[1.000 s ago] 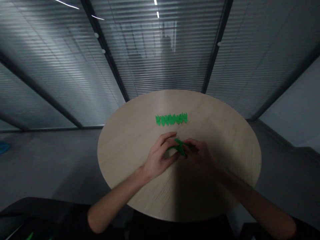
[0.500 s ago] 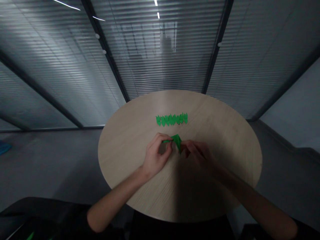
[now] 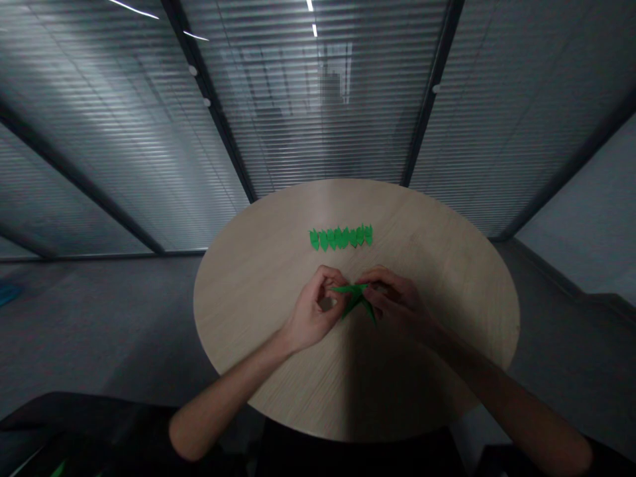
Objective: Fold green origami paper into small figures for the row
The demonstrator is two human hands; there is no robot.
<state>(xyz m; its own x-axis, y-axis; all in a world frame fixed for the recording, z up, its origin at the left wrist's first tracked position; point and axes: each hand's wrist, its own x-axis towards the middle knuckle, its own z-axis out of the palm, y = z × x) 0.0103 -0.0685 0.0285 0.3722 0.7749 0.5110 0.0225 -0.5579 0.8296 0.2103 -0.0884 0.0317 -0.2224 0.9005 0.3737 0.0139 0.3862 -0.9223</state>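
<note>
A folded green paper figure [image 3: 356, 297] with pointed ends is held between my two hands over the middle of the table. My left hand [image 3: 318, 301] pinches its left side with thumb and fingers. On the right side, my right hand [image 3: 392, 298] grips it with the fingertips. Two narrow points of the paper spread downward toward me, and parts of it are hidden behind my fingers. Beyond my hands lies a row of several small folded green paper pieces [image 3: 340, 238], set close side by side on the tabletop.
The round wooden table [image 3: 248, 265] has a pale top, with my shadow across its near right part. Behind it stand glass panels with blinds [image 3: 328, 146]. A blue object [image 3: 8, 293] lies on the floor at the far left.
The paper figure has been turned, so its points now spread toward me. My right hand has closed in on it from the right, and both hands are nearer each other.
</note>
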